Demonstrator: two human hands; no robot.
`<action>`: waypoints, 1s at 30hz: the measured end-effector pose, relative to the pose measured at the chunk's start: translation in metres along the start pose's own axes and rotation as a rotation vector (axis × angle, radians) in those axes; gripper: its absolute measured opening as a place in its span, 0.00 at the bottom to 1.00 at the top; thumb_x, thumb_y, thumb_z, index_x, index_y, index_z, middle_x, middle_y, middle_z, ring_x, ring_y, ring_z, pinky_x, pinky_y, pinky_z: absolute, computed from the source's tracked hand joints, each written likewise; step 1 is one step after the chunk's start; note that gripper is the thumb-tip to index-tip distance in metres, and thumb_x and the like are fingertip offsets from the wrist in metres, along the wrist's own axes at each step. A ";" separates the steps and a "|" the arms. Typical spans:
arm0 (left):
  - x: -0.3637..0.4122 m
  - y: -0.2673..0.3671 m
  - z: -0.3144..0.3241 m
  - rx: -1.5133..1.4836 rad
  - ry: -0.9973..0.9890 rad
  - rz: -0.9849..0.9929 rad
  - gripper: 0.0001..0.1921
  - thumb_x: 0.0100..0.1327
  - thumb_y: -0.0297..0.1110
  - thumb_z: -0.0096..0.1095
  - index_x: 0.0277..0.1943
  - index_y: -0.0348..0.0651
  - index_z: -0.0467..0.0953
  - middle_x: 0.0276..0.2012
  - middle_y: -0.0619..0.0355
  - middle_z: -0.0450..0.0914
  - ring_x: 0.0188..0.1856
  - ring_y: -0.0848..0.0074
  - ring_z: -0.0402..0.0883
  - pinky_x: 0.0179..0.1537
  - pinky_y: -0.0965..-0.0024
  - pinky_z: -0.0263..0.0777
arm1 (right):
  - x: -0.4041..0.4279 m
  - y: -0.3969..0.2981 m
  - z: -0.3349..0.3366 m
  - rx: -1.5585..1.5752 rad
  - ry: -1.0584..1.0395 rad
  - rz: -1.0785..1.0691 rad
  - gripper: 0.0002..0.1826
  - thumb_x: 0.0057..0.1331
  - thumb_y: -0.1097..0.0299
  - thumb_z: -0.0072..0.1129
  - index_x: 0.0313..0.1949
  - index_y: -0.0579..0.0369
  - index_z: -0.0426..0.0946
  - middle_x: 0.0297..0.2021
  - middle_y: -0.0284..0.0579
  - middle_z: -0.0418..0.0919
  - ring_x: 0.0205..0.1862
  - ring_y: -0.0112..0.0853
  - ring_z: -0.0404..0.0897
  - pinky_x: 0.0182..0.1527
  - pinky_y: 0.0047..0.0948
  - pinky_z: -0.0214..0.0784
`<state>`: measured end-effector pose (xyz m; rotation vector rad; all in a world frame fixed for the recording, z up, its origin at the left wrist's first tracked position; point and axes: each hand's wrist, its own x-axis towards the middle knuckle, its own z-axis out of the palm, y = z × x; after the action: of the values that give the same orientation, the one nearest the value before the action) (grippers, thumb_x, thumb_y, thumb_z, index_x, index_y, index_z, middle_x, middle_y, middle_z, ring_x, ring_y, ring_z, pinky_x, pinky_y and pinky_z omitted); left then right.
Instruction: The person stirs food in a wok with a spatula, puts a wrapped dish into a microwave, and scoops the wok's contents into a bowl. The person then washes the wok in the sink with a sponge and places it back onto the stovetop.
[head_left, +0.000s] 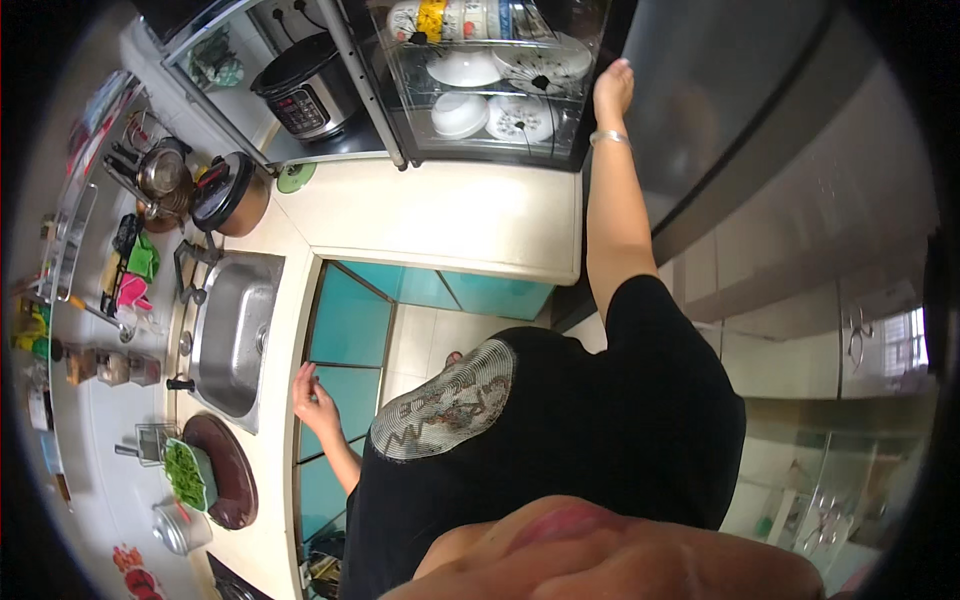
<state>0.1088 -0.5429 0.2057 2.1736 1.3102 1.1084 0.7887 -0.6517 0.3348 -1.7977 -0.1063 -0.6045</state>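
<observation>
My right arm stretches away from me, and my right hand (615, 88) is at the near edge of a tall grey, glossy panel (697, 97) that looks like a refrigerator door. Its fingers are partly hidden, so whether they grip the edge is unclear. Beside that hand stands a black-framed glass dish cabinet (480, 86) with white bowls (459, 115) and patterned plates (523, 120) inside. My left hand (315, 401) hangs by the counter's front edge with loosely curled fingers, holding nothing. It is nearest the teal cabinet doors (343, 315).
A steel sink (232, 337) is set in the cream countertop (442, 210). Beyond it are an electric pressure cooker (232, 195) and a multicooker (311, 90) on a shelf. A basket of chopped greens (187, 472) stands by a round brown board (232, 480). A lidded pot (180, 527) is nearby.
</observation>
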 end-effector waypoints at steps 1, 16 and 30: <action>0.005 -0.001 0.004 -0.032 -0.030 -0.026 0.17 0.54 0.12 0.48 0.44 0.36 0.77 0.47 0.48 0.78 0.46 0.62 0.79 0.42 0.68 0.74 | 0.003 0.006 0.000 0.042 -0.026 -0.012 0.31 0.70 0.49 0.27 0.45 0.68 0.71 0.47 0.67 0.72 0.52 0.58 0.69 0.54 0.50 0.59; 0.077 0.157 0.079 -0.391 -0.392 0.376 0.34 0.49 0.45 0.69 0.58 0.36 0.68 0.50 0.46 0.75 0.51 0.61 0.75 0.53 0.63 0.67 | -0.153 0.097 0.093 0.540 -0.922 0.643 0.12 0.65 0.66 0.49 0.44 0.60 0.72 0.34 0.44 0.77 0.34 0.36 0.79 0.35 0.35 0.77; 0.098 0.060 0.064 -0.590 -0.108 -0.129 0.23 0.61 0.38 0.63 0.53 0.32 0.68 0.44 0.57 0.75 0.46 0.75 0.73 0.49 0.72 0.65 | -0.155 0.090 0.248 1.007 -0.477 1.349 0.09 0.67 0.70 0.46 0.44 0.58 0.63 0.35 0.45 0.68 0.25 0.32 0.72 0.26 0.24 0.73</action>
<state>0.2178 -0.4830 0.2473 1.6634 0.9101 1.1303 0.7742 -0.4166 0.1390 -0.6677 0.3996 0.7557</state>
